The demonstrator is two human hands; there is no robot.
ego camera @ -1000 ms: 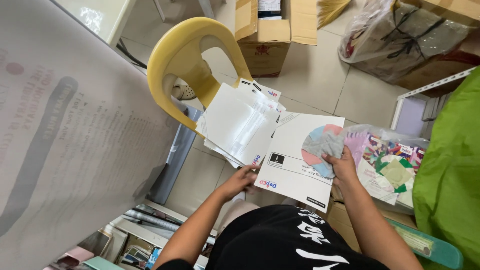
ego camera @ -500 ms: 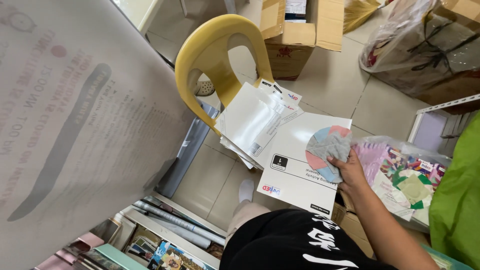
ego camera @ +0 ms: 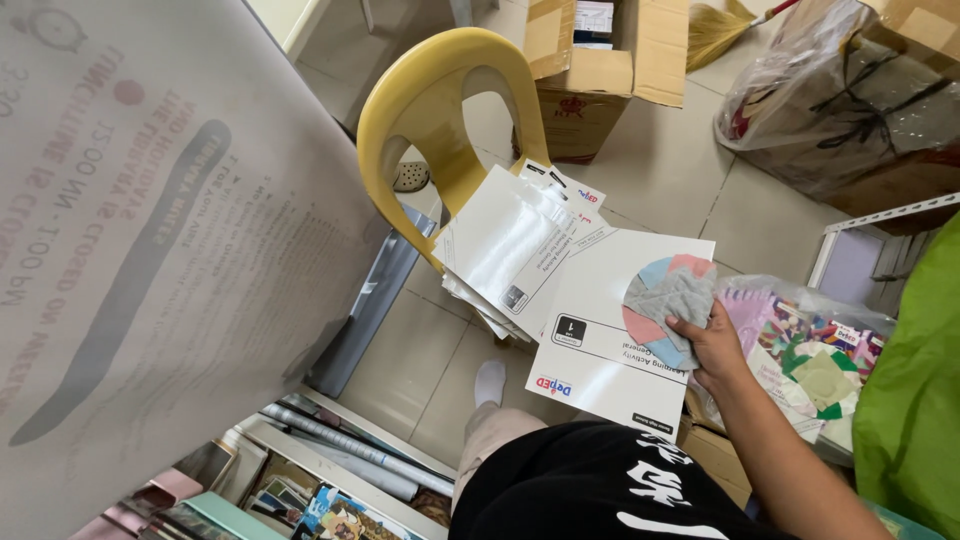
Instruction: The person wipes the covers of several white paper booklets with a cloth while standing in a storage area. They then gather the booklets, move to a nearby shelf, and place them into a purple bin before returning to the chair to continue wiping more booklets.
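While a big pale printed sheet (ego camera: 150,260) fills the whole left side and hides whatever lies behind it, the tiled floor (ego camera: 680,180) stays open only in a narrow lane through the middle. At the right edge a green fabric mass (ego camera: 915,400) is cut off by the frame. Farther back a yellow plastic chair (ego camera: 440,110) stands upright, with an open cardboard box (ego camera: 600,80) just behind it and a clear plastic-wrapped bundle (ego camera: 850,90) at the upper right. On the chair seat lies a fanned stack of white booklets (ego camera: 520,250), and the front white booklet (ego camera: 615,330) overlaps the stack's near edge and hangs out over the floor. Beside it a clear bag of coloured paper cut-outs (ego camera: 810,360) sits on a low box. The right hand (ego camera: 715,345) presses a grey cloth (ego camera: 675,300) against that front booklet's cover, its grip curled closed around the cloth. No left hand can be seen. Low shelves of books (ego camera: 330,490) crowd the bottom left, partly cut off.
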